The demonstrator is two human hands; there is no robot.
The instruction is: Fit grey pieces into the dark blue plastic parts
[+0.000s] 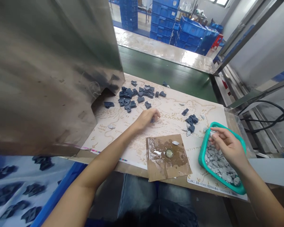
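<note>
Grey chips [219,161] fill a teal plastic basket [202,160], which stands at the right end of a printed board [170,108], and the person's right hand [229,146] is over this heap, just inside the basket's rim. Its thumb and first finger are pressed together on one pale chip [212,134], and the other fingers are curled loosely. The left hand [146,119] lies near the middle of the board, with its fingers close together and bent down over a small dark blue piece [152,120]; most of this piece is hidden, so one cannot tell if it is really clamped. At this moment, each hand is occupied with a single piece. More dark pieces lie in a loose group [132,98] ahead of the left hand, and a smaller group [191,121] lies just beside the basket. Nearer the person, a brown cardboard square [156,160] carries a bottle cap [169,153]. A blue crate [59,186] holding dark pieces is at the lower left, a steel hood [49,63] rises on the left, and a green conveyor belt [165,60] runs behind the board.
</note>
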